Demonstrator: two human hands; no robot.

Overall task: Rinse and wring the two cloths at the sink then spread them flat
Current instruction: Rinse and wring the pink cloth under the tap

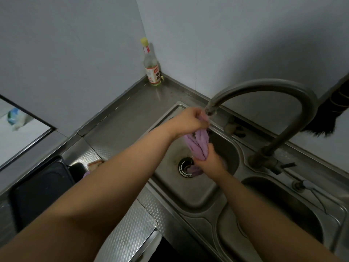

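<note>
Left grip (188,120) pinching top of purple cloth (198,146) under tap (209,108); right grip (209,161) squeezing its lower end. Cloth bunched, hanging over sink (188,197) drain (186,167).

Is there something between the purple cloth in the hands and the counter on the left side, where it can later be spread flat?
Nothing visible blocks that path. Both the left hand and the right hand already grip the purple cloth above the sink basin. The steel counter beside the basin is bare; only a bottle stands in its far corner.
</note>
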